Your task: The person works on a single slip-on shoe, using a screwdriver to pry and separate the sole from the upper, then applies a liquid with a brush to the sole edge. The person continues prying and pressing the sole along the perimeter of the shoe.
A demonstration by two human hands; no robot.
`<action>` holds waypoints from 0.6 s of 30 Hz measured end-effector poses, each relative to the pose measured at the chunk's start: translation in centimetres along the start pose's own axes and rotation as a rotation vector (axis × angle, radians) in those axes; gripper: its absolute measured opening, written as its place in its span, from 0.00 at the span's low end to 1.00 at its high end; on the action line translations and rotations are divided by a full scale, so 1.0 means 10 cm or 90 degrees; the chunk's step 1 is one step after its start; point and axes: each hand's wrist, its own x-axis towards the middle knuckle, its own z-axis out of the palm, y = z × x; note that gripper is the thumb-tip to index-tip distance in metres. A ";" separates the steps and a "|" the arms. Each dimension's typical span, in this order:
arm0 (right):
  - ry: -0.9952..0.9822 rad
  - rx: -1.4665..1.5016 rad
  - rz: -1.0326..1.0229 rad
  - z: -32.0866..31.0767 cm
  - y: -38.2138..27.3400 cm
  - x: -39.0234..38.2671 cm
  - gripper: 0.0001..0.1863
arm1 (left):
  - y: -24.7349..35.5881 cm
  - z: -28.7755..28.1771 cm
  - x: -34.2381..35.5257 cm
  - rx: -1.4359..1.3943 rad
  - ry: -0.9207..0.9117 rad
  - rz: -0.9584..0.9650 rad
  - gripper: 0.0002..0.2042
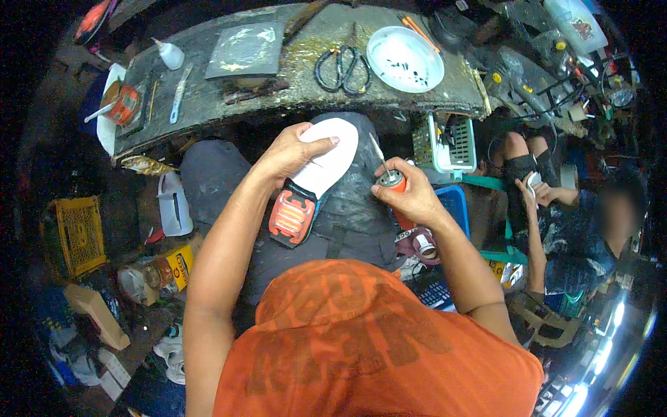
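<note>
My left hand [286, 151] is closed on a shoe above my lap, its thumb pressed on the white front part of the sole [326, 154]. The heel end of the shoe [292, 217] is black with an orange and pale ribbed patch, and points toward me. To the right of the shoe, my right hand [417, 200] grips an orange cylindrical tool [393, 182] with a round silvery top. A thin pale pointed piece [377, 149] sticks up from it, apart from the sole. Most of the tool's body is hidden by my fingers.
Across my knees stands a worn workbench [313, 90] with black-handled scissors [342, 71], a white round dish [405, 59], a square slab [246, 50], a white bottle [169, 54] and a red can [122, 104]. A green basket [460, 146] hangs right; another person [577, 229] sits beyond it.
</note>
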 end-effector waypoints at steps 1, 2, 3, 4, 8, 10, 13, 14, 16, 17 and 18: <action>0.006 -0.026 0.014 -0.01 0.02 -0.02 0.14 | -0.02 0.01 0.04 0.010 0.001 -0.014 0.25; -0.018 -0.056 0.036 -0.03 0.03 -0.02 0.15 | -0.03 0.03 0.08 0.017 0.006 -0.023 0.26; -0.042 -0.086 0.057 -0.06 0.04 -0.02 0.15 | -0.03 0.04 0.12 0.026 0.002 -0.032 0.27; -0.067 -0.117 0.079 -0.08 0.05 -0.02 0.15 | -0.04 0.06 0.14 0.031 0.001 -0.039 0.27; -0.061 -0.181 0.101 -0.13 0.08 0.00 0.17 | -0.06 0.10 0.22 0.012 -0.031 -0.044 0.27; -0.056 -0.205 0.071 -0.16 0.08 0.05 0.17 | -0.07 0.10 0.23 -0.008 -0.033 -0.050 0.27; -0.050 -0.275 0.035 -0.21 0.08 0.16 0.20 | -0.08 0.09 0.24 -0.013 -0.047 -0.057 0.26; -0.043 -0.292 0.036 -0.23 0.07 0.20 0.20 | -0.08 0.09 0.24 -0.014 -0.052 -0.053 0.25; -0.026 -0.340 0.044 -0.25 0.04 0.28 0.21 | -0.07 0.10 0.23 -0.008 -0.046 -0.057 0.25; -0.038 -0.359 0.026 -0.27 0.02 0.31 0.20 | -0.06 0.11 0.23 -0.009 -0.047 -0.053 0.24; -0.039 -0.378 0.034 -0.27 0.01 0.34 0.20 | -0.05 0.12 0.23 0.000 -0.034 -0.061 0.24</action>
